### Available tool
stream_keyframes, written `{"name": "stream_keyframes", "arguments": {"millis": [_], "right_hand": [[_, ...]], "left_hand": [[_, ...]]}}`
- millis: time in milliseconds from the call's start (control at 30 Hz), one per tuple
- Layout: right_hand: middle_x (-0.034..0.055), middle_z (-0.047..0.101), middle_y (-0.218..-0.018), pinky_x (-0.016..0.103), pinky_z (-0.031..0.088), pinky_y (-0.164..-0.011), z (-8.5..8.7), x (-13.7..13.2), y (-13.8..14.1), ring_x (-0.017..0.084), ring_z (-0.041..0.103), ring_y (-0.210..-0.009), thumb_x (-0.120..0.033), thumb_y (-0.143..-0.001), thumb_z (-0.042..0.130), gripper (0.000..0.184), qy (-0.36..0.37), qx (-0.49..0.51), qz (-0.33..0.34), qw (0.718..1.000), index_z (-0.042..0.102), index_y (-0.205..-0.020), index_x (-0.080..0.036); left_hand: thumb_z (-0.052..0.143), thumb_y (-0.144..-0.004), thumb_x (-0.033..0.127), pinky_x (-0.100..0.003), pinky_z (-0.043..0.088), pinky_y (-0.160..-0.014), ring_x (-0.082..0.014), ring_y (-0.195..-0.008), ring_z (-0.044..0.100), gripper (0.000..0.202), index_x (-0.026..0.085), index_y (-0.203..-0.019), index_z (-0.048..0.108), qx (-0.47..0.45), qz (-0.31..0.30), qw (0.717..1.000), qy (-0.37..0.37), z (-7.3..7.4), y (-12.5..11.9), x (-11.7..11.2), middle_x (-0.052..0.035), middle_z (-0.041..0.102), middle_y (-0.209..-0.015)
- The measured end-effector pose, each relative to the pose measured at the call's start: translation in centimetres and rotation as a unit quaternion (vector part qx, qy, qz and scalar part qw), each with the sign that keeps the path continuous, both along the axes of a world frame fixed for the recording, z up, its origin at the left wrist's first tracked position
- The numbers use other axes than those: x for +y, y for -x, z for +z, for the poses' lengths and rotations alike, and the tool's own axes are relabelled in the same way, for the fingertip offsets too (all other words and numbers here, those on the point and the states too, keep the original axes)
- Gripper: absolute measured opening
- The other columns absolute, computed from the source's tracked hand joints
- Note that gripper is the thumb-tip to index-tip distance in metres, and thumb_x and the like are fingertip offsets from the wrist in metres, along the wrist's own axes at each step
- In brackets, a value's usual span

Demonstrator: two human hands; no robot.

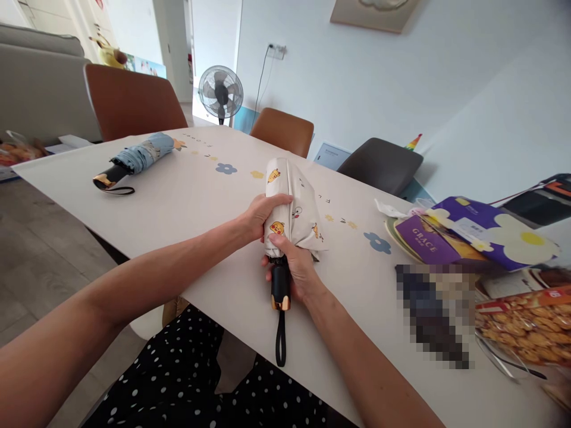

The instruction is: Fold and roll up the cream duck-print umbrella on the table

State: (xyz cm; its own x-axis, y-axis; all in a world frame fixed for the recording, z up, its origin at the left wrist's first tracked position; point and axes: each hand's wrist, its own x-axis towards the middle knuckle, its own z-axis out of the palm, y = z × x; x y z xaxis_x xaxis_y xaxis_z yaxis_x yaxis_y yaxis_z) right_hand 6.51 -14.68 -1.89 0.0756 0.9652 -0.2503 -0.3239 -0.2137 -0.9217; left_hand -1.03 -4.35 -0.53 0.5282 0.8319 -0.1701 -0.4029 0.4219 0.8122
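A folded white umbrella with small cartoon prints lies lengthwise on the table in front of me. My left hand is wrapped over the folded canopy from the left. My right hand grips the umbrella just above its black handle, thumb pressed on the fabric. A black wrist strap hangs from the handle over the table's near edge. A second folded umbrella, light blue, lies untouched at the far left of the table.
Purple boxes and a packet of biscuits crowd the table's right end, beside a blurred patch. Brown chairs and a dark chair stand behind the table. A floor fan stands further back.
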Motion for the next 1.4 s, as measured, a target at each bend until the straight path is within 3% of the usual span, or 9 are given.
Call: {"name": "stream_keyframes", "arguments": {"millis": [300,500,767,1167,1400], "right_hand": [[-0.0032,0.048,-0.055,0.021,0.044,-0.03,0.2,-0.1,0.1,0.01,0.048,-0.043,-0.038,-0.066,0.069,0.033,0.025,0.024,0.008,0.999,0.054,-0.083,-0.015],[-0.0022,0.051,-0.058,0.022,0.043,-0.027,-0.1,0.0,0.4,0.012,0.052,-0.044,-0.035,-0.065,0.069,0.031,-0.002,0.002,-0.046,0.999,0.055,-0.084,-0.015],[-0.0019,0.054,-0.059,0.022,0.042,-0.026,0.0,0.1,0.3,0.011,0.052,-0.04,-0.033,-0.065,0.069,0.03,0.012,-0.009,-0.053,0.998,0.054,-0.084,-0.015],[-0.0047,0.047,-0.043,0.022,0.04,-0.027,0.1,0.2,0.0,0.01,0.043,-0.033,-0.034,-0.064,0.069,0.027,0.056,-0.014,-0.035,0.998,0.053,-0.076,-0.015],[-0.0056,0.047,-0.043,0.022,0.04,-0.028,-0.2,0.3,-0.2,0.009,0.043,-0.032,-0.038,-0.062,0.071,0.032,0.06,-0.022,-0.021,0.998,0.053,-0.076,-0.016]], "left_hand": [[0.068,-0.063,0.028,-0.038,0.053,-0.074,-0.0237,-0.074,0.065,0.035,0.011,-0.092,0.06,-0.053,-0.036,0.998,-0.007,0.4,0.2,-0.3,-0.0102,0.068,-0.077],[0.069,-0.063,0.027,-0.039,0.053,-0.075,-0.0245,-0.077,0.065,0.034,0.011,-0.091,0.059,-0.033,-0.017,0.999,-0.002,0.0,0.1,-0.1,-0.0115,0.067,-0.079],[0.072,-0.06,0.026,-0.04,0.054,-0.071,-0.0253,-0.075,0.064,0.039,0.01,-0.092,0.058,0.013,0.028,0.999,0.015,-0.5,0.1,0.0,-0.0115,0.067,-0.078],[0.073,-0.057,0.024,-0.036,0.054,-0.071,-0.0232,-0.075,0.064,0.036,0.011,-0.088,0.058,0.069,0.033,0.996,0.044,-1.1,0.1,0.3,-0.0118,0.067,-0.079],[0.069,-0.056,0.024,-0.035,0.051,-0.065,-0.0246,-0.072,0.062,0.025,0.012,-0.075,0.058,0.149,0.103,0.983,-0.04,-0.9,0.1,0.0,-0.0103,0.065,-0.073]]}}
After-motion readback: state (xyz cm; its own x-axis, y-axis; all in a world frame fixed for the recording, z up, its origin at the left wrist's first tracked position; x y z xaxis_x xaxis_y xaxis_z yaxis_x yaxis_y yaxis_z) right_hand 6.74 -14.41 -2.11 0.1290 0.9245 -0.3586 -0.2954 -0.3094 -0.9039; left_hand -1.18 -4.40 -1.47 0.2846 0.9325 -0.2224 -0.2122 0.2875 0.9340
